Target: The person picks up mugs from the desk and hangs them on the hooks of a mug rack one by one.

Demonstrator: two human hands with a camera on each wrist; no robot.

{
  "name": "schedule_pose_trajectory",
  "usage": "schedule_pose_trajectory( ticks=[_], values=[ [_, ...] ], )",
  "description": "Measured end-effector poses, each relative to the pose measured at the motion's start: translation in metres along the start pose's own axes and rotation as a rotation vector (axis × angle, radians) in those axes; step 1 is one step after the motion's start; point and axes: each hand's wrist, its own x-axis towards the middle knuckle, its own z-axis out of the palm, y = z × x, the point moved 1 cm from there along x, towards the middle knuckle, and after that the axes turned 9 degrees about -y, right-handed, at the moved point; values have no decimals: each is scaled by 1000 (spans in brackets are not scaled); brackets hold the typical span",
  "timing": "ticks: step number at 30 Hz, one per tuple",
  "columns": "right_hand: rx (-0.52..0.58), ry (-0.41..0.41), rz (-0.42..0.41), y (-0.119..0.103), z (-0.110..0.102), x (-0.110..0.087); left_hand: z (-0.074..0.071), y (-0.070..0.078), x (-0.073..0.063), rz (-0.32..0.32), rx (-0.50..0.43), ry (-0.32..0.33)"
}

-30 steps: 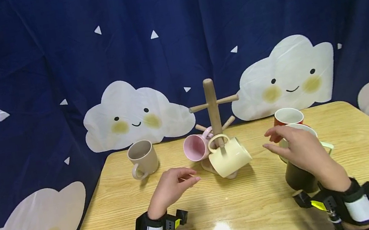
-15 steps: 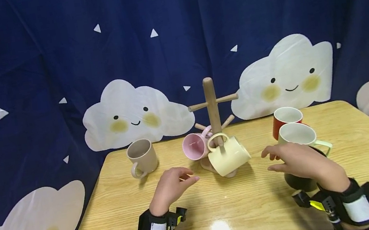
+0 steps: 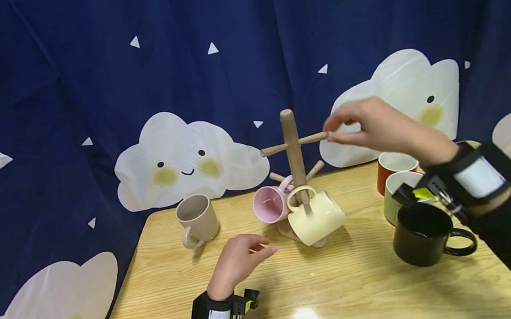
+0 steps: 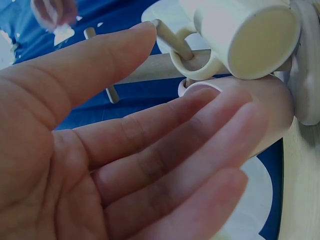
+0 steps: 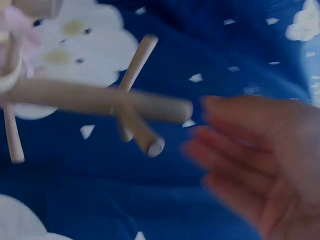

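L hand (image 3: 239, 261) spread, near side of mug rack (image 3: 293, 153), just L of cream mug (image 3: 317, 219) hung on its near peg (image 3: 305, 198); R hand (image 3: 372, 123) loosely spread by upper R peg (image 3: 312, 138) tip. Blk mug (image 3: 421, 238) on surface (image 3: 368, 300), near R.

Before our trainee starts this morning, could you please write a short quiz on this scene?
1. Count: how many mugs hang on the light-brown wooden mug tree?
2. True or false: the glossy black round mug stands upright on the pale wood-grain table.
3. Multiple choice: which hand appears higher in the head view? A) left; B) right; C) both level.

Key: 1. Two, the pink round mug and the pale-yellow round mug. 2. True. 3. B, the right hand.
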Motion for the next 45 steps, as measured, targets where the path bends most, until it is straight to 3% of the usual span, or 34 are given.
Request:
schedule_pose_trajectory(
  ticks=[3, 8, 13, 19, 24, 29, 40, 45],
  values=[
    [143, -10, 75, 9, -6, 34, -1, 0, 0, 3, -3, -6],
    [451, -181, 209, 24, 6, 70, -1, 1, -1, -2, -10, -13],
    [678, -249, 164, 34, 23, 85, -1, 1, -2, 9, -10, -15],
    [835, -320, 130, 44, 30, 89, 1, 3, -1, 37, -2, -22],
    [893, -371, 124, 50, 29, 89, 0, 6, -1, 38, 4, -18],
    [921, -373, 117, 53, 30, 90, 1, 7, -1, 33, 7, -20],
    [929, -320, 104, 55, 33, 89, 2, 10, 1, 31, 11, -22],
    [943, -282, 122, 56, 35, 87, 2, 11, -1, 74, 17, -5]
  ],
)
